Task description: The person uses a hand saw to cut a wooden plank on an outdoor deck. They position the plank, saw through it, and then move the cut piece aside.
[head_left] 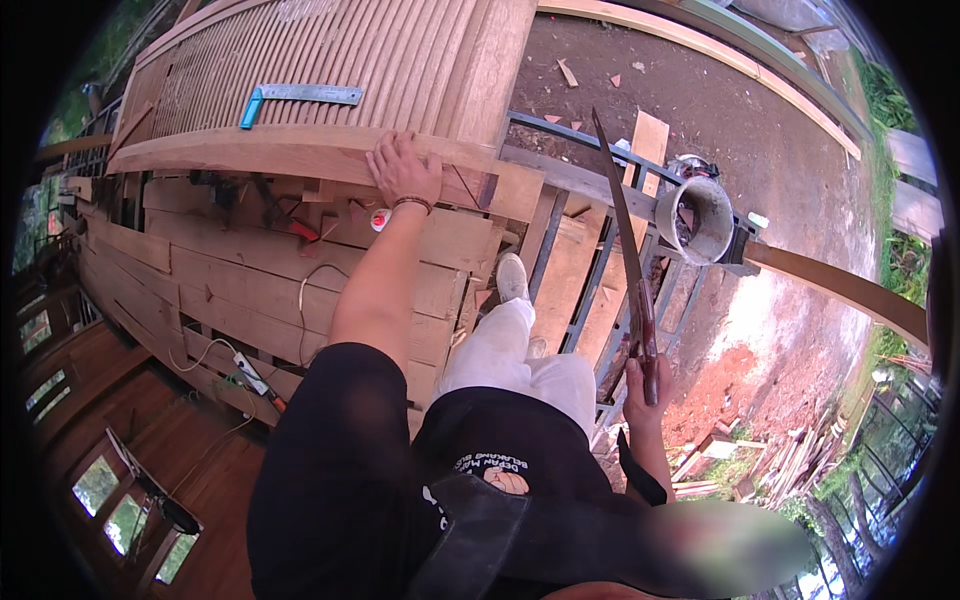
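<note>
Left hand lay flat, fingers spread, palm down on the edge of a thick wooden beam that ran across the stacked planks, holding nothing. Right hand was closed round the dark handle of a long handsaw, blade pointing up and away over the metal frame, well apart from the beam. Beyond the beam a blue-handled square rested on a ribbed wooden panel; a grey bucket stood just right of the saw blade.
</note>
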Tool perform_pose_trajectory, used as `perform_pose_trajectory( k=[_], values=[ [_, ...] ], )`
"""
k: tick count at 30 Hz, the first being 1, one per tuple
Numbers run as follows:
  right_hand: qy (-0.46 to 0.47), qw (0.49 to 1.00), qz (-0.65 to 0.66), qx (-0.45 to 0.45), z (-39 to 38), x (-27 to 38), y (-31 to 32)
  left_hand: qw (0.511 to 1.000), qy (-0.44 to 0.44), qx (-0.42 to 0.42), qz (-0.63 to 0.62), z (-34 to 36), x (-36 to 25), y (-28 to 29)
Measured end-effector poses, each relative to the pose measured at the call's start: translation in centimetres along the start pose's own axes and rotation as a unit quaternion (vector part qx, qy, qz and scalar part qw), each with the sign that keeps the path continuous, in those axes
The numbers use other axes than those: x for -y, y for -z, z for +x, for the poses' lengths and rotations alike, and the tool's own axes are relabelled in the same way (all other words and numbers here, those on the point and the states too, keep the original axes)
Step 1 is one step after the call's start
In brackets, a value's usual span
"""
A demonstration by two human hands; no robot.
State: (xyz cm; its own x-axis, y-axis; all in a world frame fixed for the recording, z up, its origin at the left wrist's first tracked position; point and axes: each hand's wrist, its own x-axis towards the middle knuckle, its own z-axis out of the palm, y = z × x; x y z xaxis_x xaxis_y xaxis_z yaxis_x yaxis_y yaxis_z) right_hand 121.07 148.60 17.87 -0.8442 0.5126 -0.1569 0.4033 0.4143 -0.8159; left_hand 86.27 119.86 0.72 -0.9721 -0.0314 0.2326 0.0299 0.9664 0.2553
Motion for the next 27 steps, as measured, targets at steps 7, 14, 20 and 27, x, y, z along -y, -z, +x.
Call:
perform_pose_trajectory(
  k=[7, 14, 20, 27],
  values=[
    [0.039, 0.973, 0.185, 0.131, 7.4, 0.6, -8.7, 0.998, 0.011, -0.033, -0.049, -0.5, -0.1, -0.5],
    [0.14, 0.954, 0.231, 0.13, 7.3, -1.8, -14.9, 0.998, 0.053, -0.026, -0.019, 1.1, -1.0, -1.3],
    [0.124, 0.954, 0.237, 0.137, 5.1, -4.4, -15.4, 0.992, 0.114, -0.059, 0.008, -0.1, -2.4, -3.0],
    [0.139, 0.967, 0.156, 0.15, 2.5, -5.0, -12.5, 0.992, 0.098, -0.071, 0.025, -0.6, -2.4, -2.8]
  ],
)
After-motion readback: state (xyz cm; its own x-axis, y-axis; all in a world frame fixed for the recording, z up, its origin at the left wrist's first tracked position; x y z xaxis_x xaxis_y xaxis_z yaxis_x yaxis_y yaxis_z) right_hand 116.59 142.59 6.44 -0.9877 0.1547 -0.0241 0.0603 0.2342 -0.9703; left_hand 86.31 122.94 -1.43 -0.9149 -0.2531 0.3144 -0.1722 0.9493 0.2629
